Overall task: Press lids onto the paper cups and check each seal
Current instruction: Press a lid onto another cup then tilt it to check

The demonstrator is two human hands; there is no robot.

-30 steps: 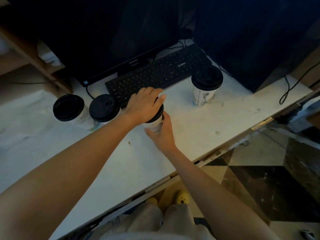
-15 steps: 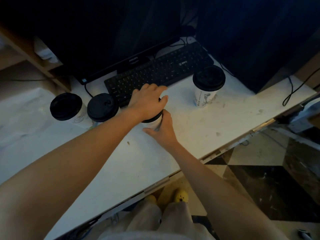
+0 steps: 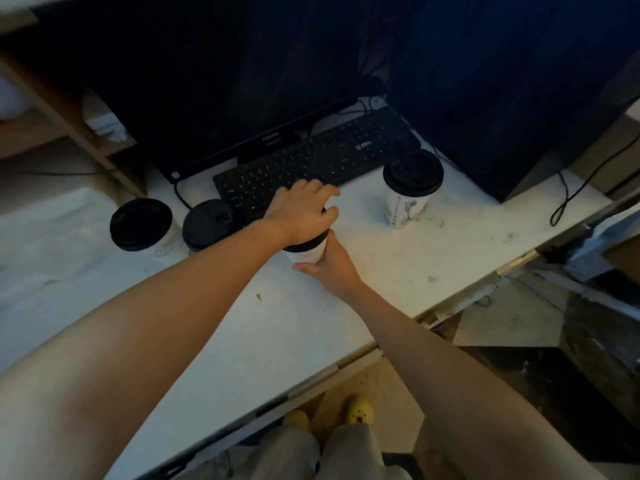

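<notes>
We are working on a white paper cup [image 3: 309, 253] with faint printing, which is standing upright near the middle of the bench [image 3: 242, 334], just in front of the keyboard [image 3: 329, 157]. Its black lid [image 3: 313, 241] is sitting on the rim, and only a dark edge is showing below our left hand [image 3: 300, 213]. That hand is lying palm-down on top of the lid with the fingers loosely stretched past the far edge. Our right hand [image 3: 330, 265] is wrapping around the cup's side from the near right. We are not seeing what any cup is holding, since every one is capped. Counting, we are finding four cups and four black lids. These are the one in our hands, a far-left cup [image 3: 142, 226] and a second cup [image 3: 211, 225] standing side by side at the left, and a lone cup [image 3: 412, 192] standing apart at the right. A dark monitor [image 3: 225, 81] is standing behind the keyboard.
</notes>
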